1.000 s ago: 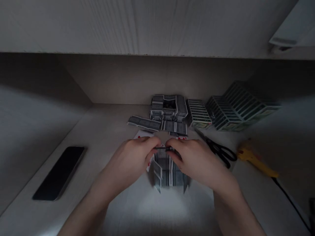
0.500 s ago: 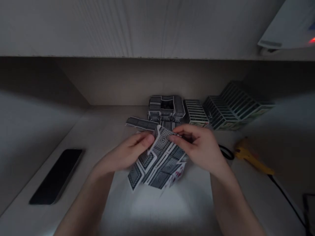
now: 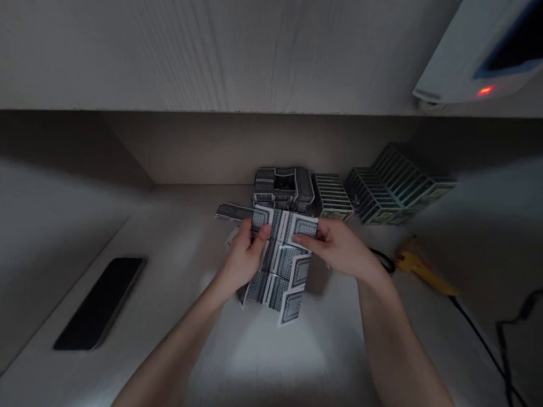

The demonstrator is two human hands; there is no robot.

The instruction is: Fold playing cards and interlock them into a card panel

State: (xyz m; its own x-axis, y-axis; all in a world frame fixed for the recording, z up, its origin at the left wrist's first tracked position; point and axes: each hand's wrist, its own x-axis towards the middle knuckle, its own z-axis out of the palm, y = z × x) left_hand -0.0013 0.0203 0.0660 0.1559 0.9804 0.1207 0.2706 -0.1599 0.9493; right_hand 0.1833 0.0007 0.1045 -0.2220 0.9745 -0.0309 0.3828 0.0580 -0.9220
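Although the left hand [image 3: 242, 257] and right hand [image 3: 339, 249] cover parts of it, a flat panel of linked white, grey-patterned playing cards [image 3: 280, 265] is visibly pinched between both hands' fingers, above the pale desk [image 3: 169, 254]; its underside stays hidden.

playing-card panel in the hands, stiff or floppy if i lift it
Probably light and rather floppy: the playing-card panel is just thin cards joined edge to edge. Its corners stick out and look easy to bend.
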